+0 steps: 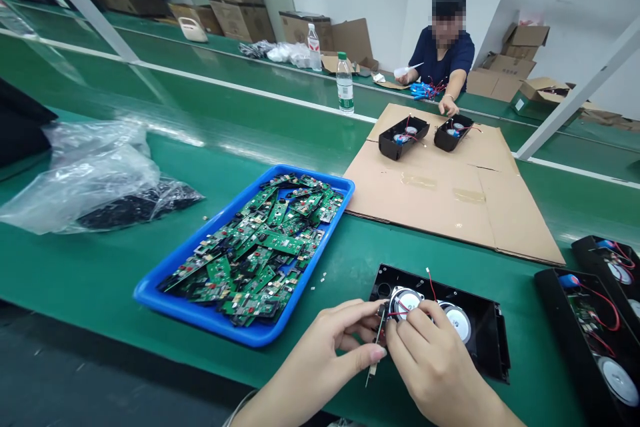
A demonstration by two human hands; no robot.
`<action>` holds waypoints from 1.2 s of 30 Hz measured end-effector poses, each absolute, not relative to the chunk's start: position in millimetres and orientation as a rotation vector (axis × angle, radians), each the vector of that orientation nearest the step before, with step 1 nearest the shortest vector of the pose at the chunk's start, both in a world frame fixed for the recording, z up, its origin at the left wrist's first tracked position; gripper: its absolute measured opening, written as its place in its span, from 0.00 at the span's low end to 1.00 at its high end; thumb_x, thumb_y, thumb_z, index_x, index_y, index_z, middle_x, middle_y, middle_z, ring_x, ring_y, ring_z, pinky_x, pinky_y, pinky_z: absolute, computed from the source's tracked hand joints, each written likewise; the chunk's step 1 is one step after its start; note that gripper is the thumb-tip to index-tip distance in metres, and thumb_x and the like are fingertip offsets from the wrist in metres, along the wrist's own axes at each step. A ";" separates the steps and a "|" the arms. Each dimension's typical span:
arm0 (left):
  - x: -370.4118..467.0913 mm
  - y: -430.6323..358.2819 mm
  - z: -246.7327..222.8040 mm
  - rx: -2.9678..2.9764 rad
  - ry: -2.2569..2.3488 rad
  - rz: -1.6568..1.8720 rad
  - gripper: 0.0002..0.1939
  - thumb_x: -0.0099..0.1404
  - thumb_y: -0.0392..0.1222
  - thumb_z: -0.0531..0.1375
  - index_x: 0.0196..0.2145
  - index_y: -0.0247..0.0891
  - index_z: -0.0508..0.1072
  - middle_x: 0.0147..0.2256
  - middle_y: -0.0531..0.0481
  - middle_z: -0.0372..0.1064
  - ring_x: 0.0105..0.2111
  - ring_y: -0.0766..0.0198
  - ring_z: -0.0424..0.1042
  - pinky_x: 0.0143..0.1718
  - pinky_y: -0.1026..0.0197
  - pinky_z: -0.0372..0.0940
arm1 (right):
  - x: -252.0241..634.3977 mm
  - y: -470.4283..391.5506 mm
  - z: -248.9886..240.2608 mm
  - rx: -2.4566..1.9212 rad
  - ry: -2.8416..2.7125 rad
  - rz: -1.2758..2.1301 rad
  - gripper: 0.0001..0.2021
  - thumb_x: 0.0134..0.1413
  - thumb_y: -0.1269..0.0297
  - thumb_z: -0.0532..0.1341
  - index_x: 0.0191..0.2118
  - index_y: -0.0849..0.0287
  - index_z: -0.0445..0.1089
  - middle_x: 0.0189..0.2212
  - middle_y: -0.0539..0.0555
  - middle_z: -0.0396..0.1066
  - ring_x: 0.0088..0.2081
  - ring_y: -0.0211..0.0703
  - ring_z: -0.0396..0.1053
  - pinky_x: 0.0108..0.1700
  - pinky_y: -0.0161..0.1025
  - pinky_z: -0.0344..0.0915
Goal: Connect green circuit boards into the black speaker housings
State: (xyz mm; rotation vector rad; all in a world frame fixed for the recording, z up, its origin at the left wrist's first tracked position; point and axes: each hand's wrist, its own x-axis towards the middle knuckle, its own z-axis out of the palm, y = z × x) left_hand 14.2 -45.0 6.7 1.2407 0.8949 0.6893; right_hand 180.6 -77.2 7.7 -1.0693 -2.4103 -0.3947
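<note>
A black speaker housing [480, 333] lies open on the green belt in front of me, with two round silver speakers [457, 319] and red wires inside. My left hand [325, 353] pinches a small circuit board [379, 328] upright at the housing's left end. My right hand [435, 367] rests over the left speaker and grips the red wires [403, 312] beside that board. A thin lead hangs down from the board.
A blue tray [200, 310] of several green circuit boards sits left of my hands. A cardboard sheet [450, 193] holds two black housings; a person across the belt touches one. More housings [595, 327] lie at right, plastic bags [85, 173] at left, water bottles [345, 83] behind.
</note>
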 end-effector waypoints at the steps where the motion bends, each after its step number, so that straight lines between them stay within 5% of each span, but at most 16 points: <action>1: 14.6 -45.7 6.6 1.274 0.900 0.683 0.19 0.53 0.32 0.63 0.44 0.41 0.78 0.32 0.48 0.69 0.30 0.59 0.71 0.26 0.65 0.71 | 180.1 -77.3 6.9 -1.067 -2.419 -0.390 0.19 0.60 0.81 0.44 0.29 0.69 0.71 0.23 0.57 0.65 0.27 0.44 0.57 0.36 0.45 0.58; 7: 14.2 -47.9 -5.3 1.027 0.799 0.702 0.22 0.52 0.34 0.66 0.46 0.44 0.76 0.35 0.49 0.70 0.32 0.59 0.72 0.27 0.65 0.70 | 193.9 -76.6 12.3 -1.086 -2.307 -0.121 0.15 0.66 0.73 0.46 0.33 0.65 0.69 0.26 0.55 0.68 0.31 0.43 0.63 0.38 0.44 0.62; 11: 6.7 -50.2 -5.5 0.860 0.777 0.710 0.16 0.47 0.41 0.71 0.37 0.42 0.79 0.34 0.51 0.69 0.35 0.57 0.73 0.30 0.65 0.69 | 227.8 -80.9 13.2 -1.412 -2.054 -0.022 0.11 0.68 0.66 0.48 0.40 0.60 0.66 0.33 0.55 0.71 0.35 0.43 0.68 0.36 0.38 0.66; 15: 5.0 -52.4 -1.1 0.838 0.835 0.711 0.18 0.44 0.44 0.73 0.35 0.41 0.79 0.32 0.51 0.74 0.35 0.60 0.72 0.36 0.65 0.68 | 245.1 -86.4 0.5 -1.732 -2.040 0.098 0.14 0.66 0.66 0.47 0.33 0.57 0.67 0.29 0.52 0.70 0.30 0.42 0.69 0.30 0.36 0.66; 20: 13.0 -55.2 -0.6 0.830 0.863 0.739 0.18 0.46 0.40 0.71 0.38 0.40 0.77 0.32 0.52 0.74 0.33 0.62 0.72 0.33 0.65 0.69 | 218.7 -81.6 -17.4 -1.657 -2.204 0.220 0.11 0.59 0.75 0.52 0.43 0.58 0.68 0.39 0.54 0.71 0.35 0.42 0.71 0.33 0.36 0.68; 25: 21.5 -60.7 3.1 0.999 1.029 0.793 0.14 0.50 0.35 0.66 0.36 0.39 0.75 0.31 0.52 0.75 0.29 0.62 0.73 0.33 0.64 0.70 | 199.6 -75.3 -28.0 -1.623 -2.148 0.170 0.11 0.58 0.78 0.49 0.35 0.58 0.66 0.26 0.51 0.68 0.27 0.42 0.68 0.27 0.36 0.62; 36: 45.4 -69.1 -10.5 1.334 1.131 0.902 0.10 0.57 0.39 0.61 0.39 0.44 0.75 0.25 0.57 0.75 0.25 0.66 0.75 0.29 0.70 0.71 | 224.3 -95.0 -18.8 -1.673 -1.774 0.284 0.09 0.65 0.67 0.48 0.34 0.57 0.61 0.25 0.49 0.64 0.22 0.36 0.64 0.22 0.31 0.60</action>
